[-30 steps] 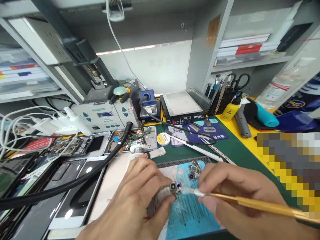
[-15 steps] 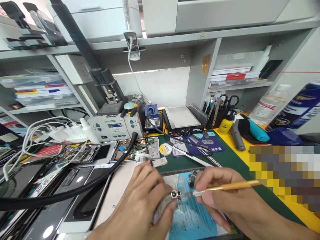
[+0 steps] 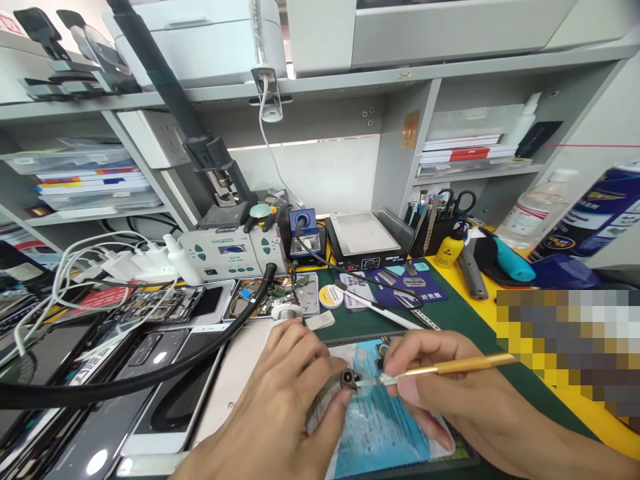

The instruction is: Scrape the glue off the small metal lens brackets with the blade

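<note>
A cluttered electronics repair surface [image 3: 465,300] stretched under grey shelving. At the far left lay several opened phones [image 3: 165,303] and dark screens, crossed by a thick black hose [image 3: 190,347] and white cables. Behind them stood a soldering station [image 3: 225,253].

Nearer the middle, the person's left hand [image 3: 285,400] rested low over a blue work mat [image 3: 380,427], thumb and fingertips closed in a tight grip on a small camera module [image 3: 349,380], holding it just above the mat. Touching that module from the right was the white tip of a thin gold-handled tool [image 3: 450,367], pinched pen-fashion in the right hand [image 3: 450,393], whose grip was closed firmly around the shaft. A second small module [image 3: 383,353] lay on the mat just behind the fingers.

The step in hand looked like cleaning or prying at the module's face. The next move would likely call for a steady left hand and light, controlled pressure from the tool tip.

Further right sat a hot plate [image 3: 363,237], a yellow bottle [image 3: 447,247] and a clear bottle [image 3: 535,210].
</note>
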Motion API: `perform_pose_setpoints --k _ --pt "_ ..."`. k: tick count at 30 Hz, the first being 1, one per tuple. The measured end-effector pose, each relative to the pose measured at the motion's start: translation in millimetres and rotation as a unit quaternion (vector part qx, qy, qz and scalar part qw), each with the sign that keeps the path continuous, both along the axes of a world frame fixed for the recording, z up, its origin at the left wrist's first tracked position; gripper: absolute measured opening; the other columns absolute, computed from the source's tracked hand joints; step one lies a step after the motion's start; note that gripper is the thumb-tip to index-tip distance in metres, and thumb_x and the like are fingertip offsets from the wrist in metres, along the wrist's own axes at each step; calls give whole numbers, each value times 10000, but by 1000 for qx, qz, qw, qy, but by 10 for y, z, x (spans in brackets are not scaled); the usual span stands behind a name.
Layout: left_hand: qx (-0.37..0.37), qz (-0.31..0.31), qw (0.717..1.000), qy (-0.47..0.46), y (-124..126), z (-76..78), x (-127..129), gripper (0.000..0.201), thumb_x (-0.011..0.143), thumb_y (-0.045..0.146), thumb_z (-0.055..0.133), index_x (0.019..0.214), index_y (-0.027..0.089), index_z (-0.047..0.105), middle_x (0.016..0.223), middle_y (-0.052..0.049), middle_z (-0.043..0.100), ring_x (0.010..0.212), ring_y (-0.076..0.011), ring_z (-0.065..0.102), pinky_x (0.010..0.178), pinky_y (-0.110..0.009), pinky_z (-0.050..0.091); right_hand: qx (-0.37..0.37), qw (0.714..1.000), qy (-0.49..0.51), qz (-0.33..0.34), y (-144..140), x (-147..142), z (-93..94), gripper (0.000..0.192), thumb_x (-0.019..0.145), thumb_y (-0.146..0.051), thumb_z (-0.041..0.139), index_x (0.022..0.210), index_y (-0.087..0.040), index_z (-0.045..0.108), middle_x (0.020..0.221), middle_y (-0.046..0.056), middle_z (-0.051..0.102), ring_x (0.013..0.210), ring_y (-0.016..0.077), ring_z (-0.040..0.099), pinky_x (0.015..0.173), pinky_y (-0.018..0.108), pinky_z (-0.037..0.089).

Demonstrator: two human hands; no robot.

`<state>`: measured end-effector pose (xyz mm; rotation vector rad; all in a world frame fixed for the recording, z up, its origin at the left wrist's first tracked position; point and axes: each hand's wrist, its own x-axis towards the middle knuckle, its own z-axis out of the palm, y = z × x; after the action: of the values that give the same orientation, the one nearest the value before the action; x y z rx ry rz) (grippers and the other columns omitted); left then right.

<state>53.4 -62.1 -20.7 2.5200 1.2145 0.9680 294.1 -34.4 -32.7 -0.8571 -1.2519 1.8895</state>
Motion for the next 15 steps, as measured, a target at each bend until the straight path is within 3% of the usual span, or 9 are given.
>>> perform_pose_setpoints --k 5,11,15 --pt "-15 1 1000 -1 -4 -24 2 123 958 139 588 941 171 705 888 -57 635 924 -234 534 918 -489 476 3 1000 -12 -6 11 -15 15 309 824 -400 879 867 -139 721 643 -3 627 410 47 479 393 164 349" --pt "8 5 1000 21 6 -21 21 150 961 117 559 924 152 700 860 -55 619 904 -221 536 1033 -547 418 4 1000 -13 0 0 -6 11 300 827 -400 881 868 -146 727 640 -9 623 412 41 481 401 157 372" --pt "15 1 1000 20 14 -45 16 185 976 96 537 889 150 691 849 -58 622 892 -216 515 1005 -512 429 10 1000 -16 6 9 -12 31 313 827 -411 878 867 -140 727 589 -13 611 408 48 474 400 161 374"
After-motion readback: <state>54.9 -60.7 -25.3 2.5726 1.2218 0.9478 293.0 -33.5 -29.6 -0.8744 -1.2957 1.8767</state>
